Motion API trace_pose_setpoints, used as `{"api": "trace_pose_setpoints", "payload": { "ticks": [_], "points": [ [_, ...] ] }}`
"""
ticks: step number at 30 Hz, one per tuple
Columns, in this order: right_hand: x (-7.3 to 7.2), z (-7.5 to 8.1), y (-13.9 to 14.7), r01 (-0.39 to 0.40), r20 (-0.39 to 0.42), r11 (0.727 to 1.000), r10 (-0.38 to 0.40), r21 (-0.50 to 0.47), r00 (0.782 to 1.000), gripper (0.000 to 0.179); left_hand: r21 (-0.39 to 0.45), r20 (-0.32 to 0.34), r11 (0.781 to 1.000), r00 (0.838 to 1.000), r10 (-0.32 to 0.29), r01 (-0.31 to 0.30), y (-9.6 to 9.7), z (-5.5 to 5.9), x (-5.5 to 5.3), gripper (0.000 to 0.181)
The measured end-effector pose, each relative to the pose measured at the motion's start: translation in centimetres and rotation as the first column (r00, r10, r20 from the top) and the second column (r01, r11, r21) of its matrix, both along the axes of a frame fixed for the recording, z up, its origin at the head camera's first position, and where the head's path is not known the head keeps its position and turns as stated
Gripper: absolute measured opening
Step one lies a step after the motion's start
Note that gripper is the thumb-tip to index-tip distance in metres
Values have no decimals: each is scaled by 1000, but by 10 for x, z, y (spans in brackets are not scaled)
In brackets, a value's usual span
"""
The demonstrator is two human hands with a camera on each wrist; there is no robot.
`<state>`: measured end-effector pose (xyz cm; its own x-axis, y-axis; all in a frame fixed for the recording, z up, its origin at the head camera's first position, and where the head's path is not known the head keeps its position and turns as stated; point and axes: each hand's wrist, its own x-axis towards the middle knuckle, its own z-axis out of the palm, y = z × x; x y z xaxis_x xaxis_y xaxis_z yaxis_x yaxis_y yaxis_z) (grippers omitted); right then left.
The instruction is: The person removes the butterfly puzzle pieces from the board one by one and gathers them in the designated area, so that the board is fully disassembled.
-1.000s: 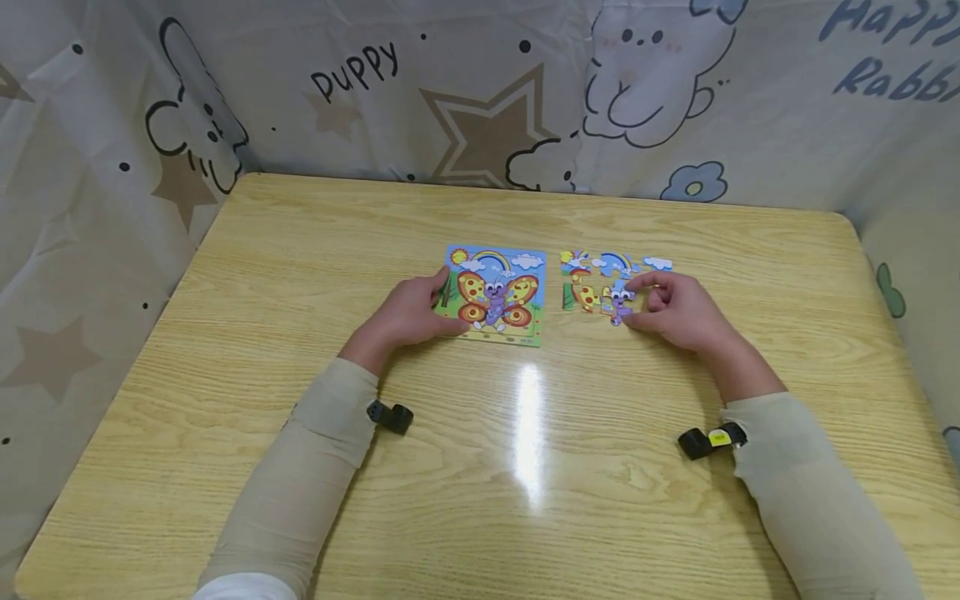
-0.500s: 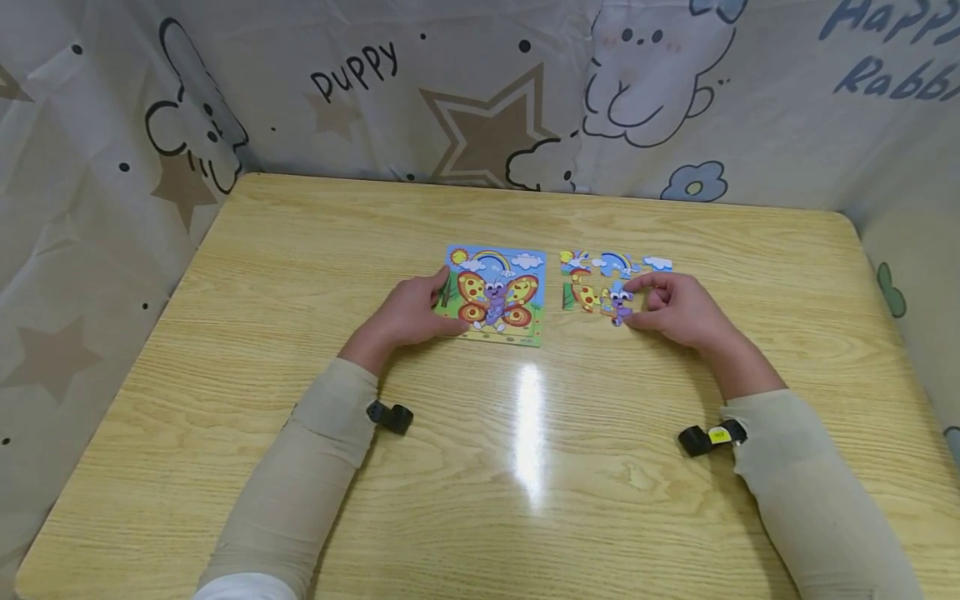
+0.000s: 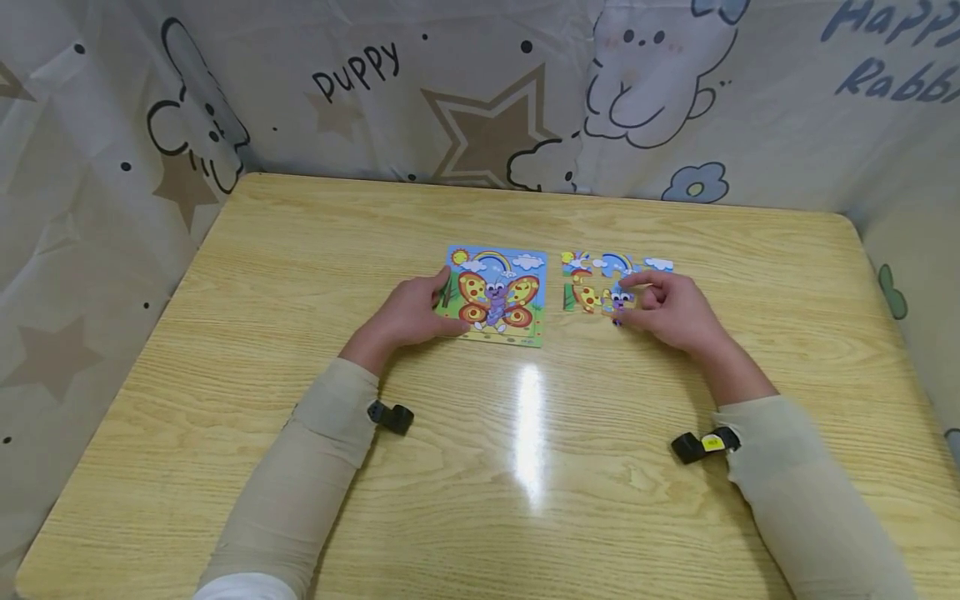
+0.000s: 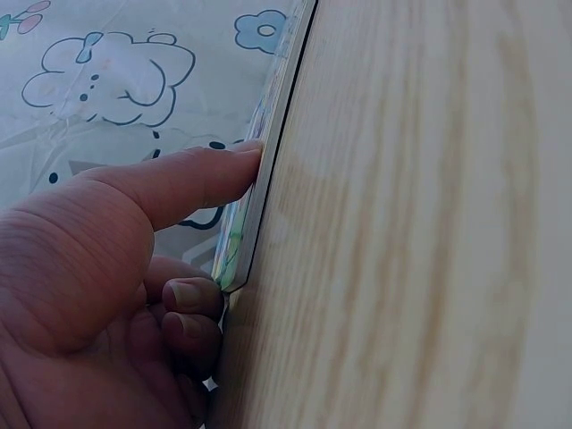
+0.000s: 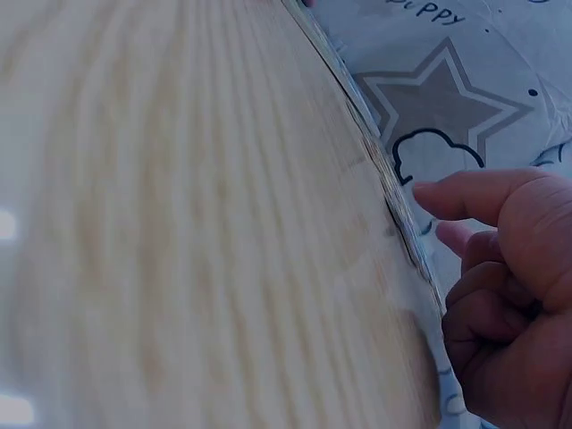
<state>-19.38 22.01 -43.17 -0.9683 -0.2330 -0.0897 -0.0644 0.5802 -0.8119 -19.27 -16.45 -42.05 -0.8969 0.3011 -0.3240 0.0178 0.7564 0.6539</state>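
The butterfly board (image 3: 495,292) lies flat on the table (image 3: 337,250), and the left hand (image 3: 411,312) holds its left side, thumb across the near left corner and another finger along the left edge. Just to the right of the board, apart from it, lie loose flat puzzle pieces; the right hand (image 3: 678,310) pinches the purple body piece (image 3: 619,300) between thumb and forefinger, the other fingers curled in. The rainbow piece (image 3: 617,263) and the yellow wing piece (image 3: 585,296) also lie to the board's right. These pieces look like thin card: probably light, fairly stiff, smooth-faced, and liable to bend or fray at the narrow tabs. Opposite edges of the piece's main body seem the best hold; the board, likely rigid, suits a steadying grip on its rim.
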Motion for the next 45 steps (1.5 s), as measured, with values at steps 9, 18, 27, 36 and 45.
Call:
{"api": "trace_pose_setpoints", "payload": {
  "ticks": [9,18,27,36,45],
  "points": [
    [-5,0,-26,-12,-42,996,15,84,999,36,-12,-23,1000,1000,-21,21,-2,-5,-2,103],
    [-10,-2,-37,-51,-18,987,54,155,998,30,-5,-16,1000,1000,-15,15,-1,-4,-2,102],
    [-13,-2,-44,-25,-32,992,30,125,999,33,1,-10,1000,1000,-4,4,-1,-2,-1,102],
    [-18,-1,-52,25,-64,992,-17,123,998,25,5,-9,1000,1000,-5,5,-1,-4,-1,101],
    [-16,2,-53,51,5,987,-53,154,999,27,8,-1,1000,1000,-1,1,-1,-3,-1,102]
  ]
}}
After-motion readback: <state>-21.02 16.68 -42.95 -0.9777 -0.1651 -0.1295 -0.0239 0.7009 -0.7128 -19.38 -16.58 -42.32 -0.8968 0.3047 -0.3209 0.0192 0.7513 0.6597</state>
